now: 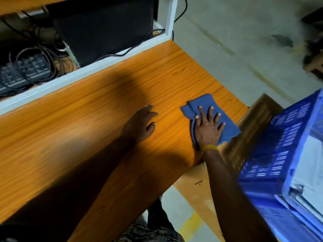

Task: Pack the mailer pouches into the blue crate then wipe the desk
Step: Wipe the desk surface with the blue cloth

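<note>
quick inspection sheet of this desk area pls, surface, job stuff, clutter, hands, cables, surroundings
surface: wooden desk, partly in shadow
job's things: blue cloth flat on the desk near its right end; blue crate off the desk's right edge, contents unclear; mailer pouches not seen on the desk
clutter: nothing seen on the desktop
hands: right hand pressing flat on the cloth; left hand resting on the bare desk
cables: tangled black cables over a keyboard behind the desk
surroundings: grey floor; cardboard box under the crate
</note>
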### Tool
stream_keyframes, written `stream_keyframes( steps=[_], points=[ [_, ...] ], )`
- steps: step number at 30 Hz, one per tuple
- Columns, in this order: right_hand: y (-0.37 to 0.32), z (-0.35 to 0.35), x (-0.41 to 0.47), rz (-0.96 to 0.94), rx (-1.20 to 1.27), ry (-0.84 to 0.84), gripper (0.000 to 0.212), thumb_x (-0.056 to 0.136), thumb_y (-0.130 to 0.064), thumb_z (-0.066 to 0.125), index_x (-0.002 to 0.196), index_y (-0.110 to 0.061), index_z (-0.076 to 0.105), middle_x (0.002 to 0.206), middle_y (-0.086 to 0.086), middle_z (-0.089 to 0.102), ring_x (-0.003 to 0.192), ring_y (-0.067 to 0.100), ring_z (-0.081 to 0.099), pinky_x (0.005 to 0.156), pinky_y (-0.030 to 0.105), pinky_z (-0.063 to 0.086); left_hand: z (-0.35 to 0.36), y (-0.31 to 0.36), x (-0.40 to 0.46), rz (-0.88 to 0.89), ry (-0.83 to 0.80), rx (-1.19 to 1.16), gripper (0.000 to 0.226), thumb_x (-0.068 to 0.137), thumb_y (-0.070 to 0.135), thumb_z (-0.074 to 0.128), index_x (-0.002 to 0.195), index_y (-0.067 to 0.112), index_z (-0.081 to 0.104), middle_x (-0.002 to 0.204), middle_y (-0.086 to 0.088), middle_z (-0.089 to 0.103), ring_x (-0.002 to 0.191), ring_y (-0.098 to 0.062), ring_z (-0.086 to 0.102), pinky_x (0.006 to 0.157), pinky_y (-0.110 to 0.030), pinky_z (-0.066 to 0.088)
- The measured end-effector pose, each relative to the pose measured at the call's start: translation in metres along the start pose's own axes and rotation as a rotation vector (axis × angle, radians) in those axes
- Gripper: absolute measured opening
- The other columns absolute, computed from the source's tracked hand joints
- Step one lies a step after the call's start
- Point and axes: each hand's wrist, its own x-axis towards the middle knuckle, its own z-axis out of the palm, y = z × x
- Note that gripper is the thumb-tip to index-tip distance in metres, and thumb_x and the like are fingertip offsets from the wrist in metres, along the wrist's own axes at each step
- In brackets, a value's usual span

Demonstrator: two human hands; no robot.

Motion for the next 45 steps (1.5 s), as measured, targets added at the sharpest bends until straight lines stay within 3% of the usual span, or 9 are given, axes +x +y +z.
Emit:
stream_keyframes(
  steps=[2, 8, 15, 20, 23, 27, 34, 41, 45],
  points=[
    [-0.011, -0.001, 0.021, 0.072, 0.024, 0.002, 0.052, 0.104, -0.052, 0.021, 0.155, -0.043, 0.012, 0.167, 0.0, 0.0, 0.152, 0.036, -0.003, 0.117, 0.065, 0.001, 0.001, 0.002, 0.016, 0.0, 0.0, -0.005, 0.051, 0.091, 0.038, 0.043, 0.13, 0.009, 0.058, 0.148, -0.017, 0.046, 0.141, -0.034, 0.038, 0.114, -0.047, 0.032],
    [0.008, 0.004, -0.016, -0.189, -0.051, 0.002, 0.05, 0.104, -0.051, 0.02, 0.154, -0.044, 0.017, 0.166, -0.003, 0.007, 0.152, 0.032, 0.003, 0.119, 0.06, 0.003, 0.003, 0.007, 0.05, -0.018, 0.037, 0.009, 0.044, 0.089, 0.031, 0.053, 0.127, 0.011, 0.06, 0.147, -0.014, 0.048, 0.139, -0.033, 0.041, 0.112, -0.043, 0.034],
    [0.011, -0.017, 0.083, 0.257, 0.102, 0.028, 0.052, 0.104, -0.052, 0.023, 0.154, -0.043, 0.016, 0.166, 0.0, 0.002, 0.151, 0.039, -0.003, 0.116, 0.066, 0.0, 0.003, 0.008, 0.07, 0.034, 0.068, 0.068, 0.041, 0.09, 0.026, 0.063, 0.128, 0.013, 0.06, 0.147, -0.012, 0.049, 0.139, -0.03, 0.041, 0.112, -0.042, 0.035],
    [0.005, -0.007, 0.063, -0.096, 0.007, 0.004, 0.05, 0.104, -0.051, 0.027, 0.153, -0.046, 0.018, 0.166, -0.004, 0.005, 0.152, 0.034, 0.0, 0.117, 0.063, 0.003, 0.003, 0.004, 0.07, 0.07, 0.081, 0.078, 0.041, 0.091, 0.026, 0.063, 0.128, 0.01, 0.059, 0.147, -0.014, 0.047, 0.138, -0.032, 0.041, 0.112, -0.042, 0.034],
    [0.033, -0.017, 0.067, 0.063, 0.045, 0.029, 0.049, 0.104, -0.05, 0.026, 0.152, -0.048, 0.02, 0.166, -0.007, 0.008, 0.152, 0.031, 0.002, 0.117, 0.062, 0.01, 0.001, 0.005, 0.07, 0.071, 0.095, 0.073, 0.04, 0.091, 0.025, 0.065, 0.128, 0.01, 0.059, 0.147, -0.014, 0.047, 0.137, -0.031, 0.042, 0.108, -0.041, 0.038],
    [0.018, -0.03, 0.116, 0.292, 0.131, 0.02, 0.05, 0.104, -0.052, 0.021, 0.154, -0.045, 0.017, 0.166, -0.002, 0.001, 0.151, 0.037, -0.006, 0.117, 0.065, -0.003, 0.0, 0.007, 0.07, 0.078, 0.121, 0.057, 0.04, 0.09, 0.024, 0.067, 0.127, 0.011, 0.06, 0.146, -0.013, 0.048, 0.135, -0.031, 0.044, 0.104, -0.041, 0.042],
    [-0.006, -0.012, 0.104, -0.167, 0.014, -0.015, 0.048, 0.104, -0.049, 0.028, 0.152, -0.047, 0.022, 0.166, -0.004, 0.01, 0.152, 0.034, 0.003, 0.117, 0.062, 0.003, 0.0, 0.007, 0.071, 0.046, 0.104, 0.085, 0.044, 0.092, 0.029, 0.065, 0.132, 0.014, 0.057, 0.15, -0.011, 0.045, 0.138, -0.028, 0.043, 0.107, -0.037, 0.037],
    [-0.015, -0.027, 0.145, 0.193, 0.138, 0.008, 0.049, 0.104, -0.051, 0.023, 0.153, -0.043, 0.024, 0.166, 0.0, 0.003, 0.151, 0.039, -0.003, 0.116, 0.066, -0.002, 0.0, 0.006, 0.07, 0.002, 0.077, 0.076, 0.048, 0.095, 0.039, 0.055, 0.138, 0.018, 0.053, 0.156, -0.006, 0.037, 0.142, -0.025, 0.037, 0.113, -0.04, 0.036],
    [-0.054, -0.011, 0.152, -0.162, 0.05, -0.057, 0.049, 0.104, -0.051, 0.026, 0.152, -0.044, 0.025, 0.166, 0.0, 0.007, 0.151, 0.038, -0.001, 0.117, 0.066, 0.0, -0.001, 0.008, 0.07, -0.017, 0.055, 0.108, 0.051, 0.096, 0.043, 0.051, 0.139, 0.017, 0.052, 0.157, -0.008, 0.035, 0.142, -0.025, 0.036, 0.115, -0.037, 0.03]
  ],
)
